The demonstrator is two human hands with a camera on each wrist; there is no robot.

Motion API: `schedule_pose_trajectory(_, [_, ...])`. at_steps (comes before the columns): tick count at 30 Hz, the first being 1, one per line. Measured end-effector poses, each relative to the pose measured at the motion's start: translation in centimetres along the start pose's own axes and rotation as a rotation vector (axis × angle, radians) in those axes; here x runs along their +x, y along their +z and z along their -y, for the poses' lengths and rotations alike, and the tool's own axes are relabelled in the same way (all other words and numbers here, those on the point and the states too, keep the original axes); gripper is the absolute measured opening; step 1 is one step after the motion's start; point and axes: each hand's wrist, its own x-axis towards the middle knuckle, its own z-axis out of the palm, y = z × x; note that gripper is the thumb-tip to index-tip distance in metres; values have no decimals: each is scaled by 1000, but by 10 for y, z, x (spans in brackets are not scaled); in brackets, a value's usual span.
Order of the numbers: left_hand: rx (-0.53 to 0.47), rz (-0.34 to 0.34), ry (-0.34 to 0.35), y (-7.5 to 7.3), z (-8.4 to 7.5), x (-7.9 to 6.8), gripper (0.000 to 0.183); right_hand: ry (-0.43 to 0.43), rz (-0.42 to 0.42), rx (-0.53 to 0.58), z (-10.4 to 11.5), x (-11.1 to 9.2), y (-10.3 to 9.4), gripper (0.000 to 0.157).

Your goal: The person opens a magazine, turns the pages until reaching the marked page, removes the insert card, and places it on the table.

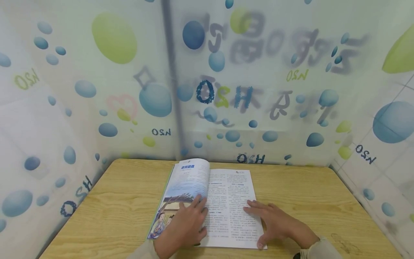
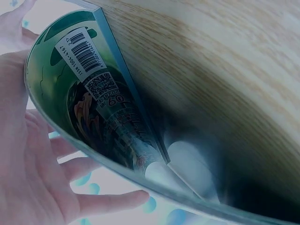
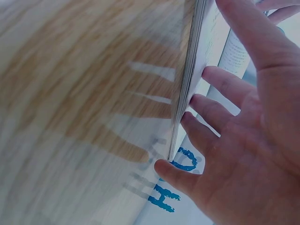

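An open magazine (image 1: 239,216) lies on the wooden table, with text on its right page and a colour picture on its curved left page (image 1: 185,183). My left hand (image 1: 189,223) rests over the left page near the fold, its fingers extended. At the right page's outer edge my right hand (image 1: 279,223) has its fingers spread, fingertips on the paper and thumb by the lower corner. In the left wrist view, the green cover (image 2: 51,70) bows up from the table and shows a barcode label (image 2: 82,54). The right wrist view shows the page edges (image 3: 187,70) beside my right fingers.
The wooden table (image 1: 123,194) extends to both sides of the magazine. Behind it and at both sides hangs a pale curtain (image 1: 155,144) printed with blue and green drops and H2O lettering, close to the table's far edge.
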Motion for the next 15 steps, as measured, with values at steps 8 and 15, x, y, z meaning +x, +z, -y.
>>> schedule_pose_trajectory(8, [-37, -15, -42, 1, 1, 0, 51, -3, 4, 3, 1, 0, -2, 110])
schedule_pose_trajectory(15, [-56, 3, -45, 2, 1, 0, 52, -28, 9, 0, 2, -1, -5, 107])
